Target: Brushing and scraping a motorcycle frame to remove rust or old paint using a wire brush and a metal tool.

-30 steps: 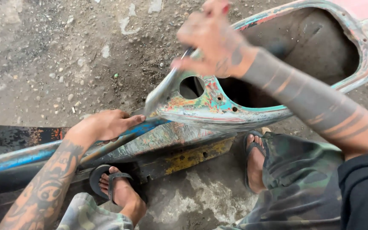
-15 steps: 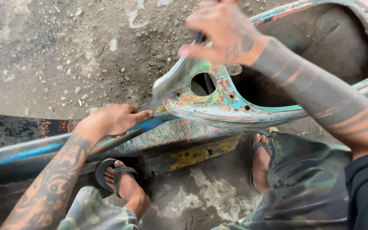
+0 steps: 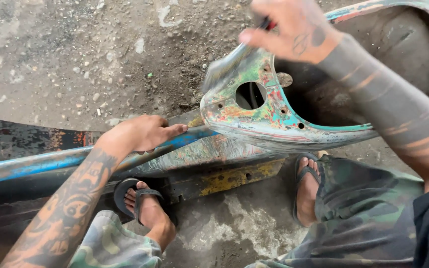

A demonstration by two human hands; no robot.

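Over the stripped scooter body shell (image 3: 274, 116), whose bare metal carries flakes of teal, green, red and yellow old paint, the right hand (image 3: 289, 27) is closed around the handle of a brush (image 3: 229, 62). The brush is blurred; its pale bristle end lies against the shell's upper left edge, just left of the round hole (image 3: 250, 95) in the shell's flat face. A small red part of the handle shows at the fingers. The tattooed right forearm runs down and to the right across the shell's dark open cavity (image 3: 373, 64).

Left of the shell, the left hand (image 3: 142, 133) lies palm down with fingers loosely extended and close together, resting on a long blue-painted edge (image 3: 35, 166) of the metal that runs away to the left. It holds nothing; the fingertips point toward the shell and stop just short of its lower left curve.

Below the shell sits a darker frame piece with a worn yellow patch (image 3: 229, 178). Both feet wear dark flip-flops: the left foot (image 3: 147, 211) is tucked under the blue edge, the right foot (image 3: 306, 191) stands just under the shell's lower rim. Camouflage trousers (image 3: 368, 198) cover the knees. Behind the shell lies rough, gritty concrete ground (image 3: 75, 54) scattered with small stones.
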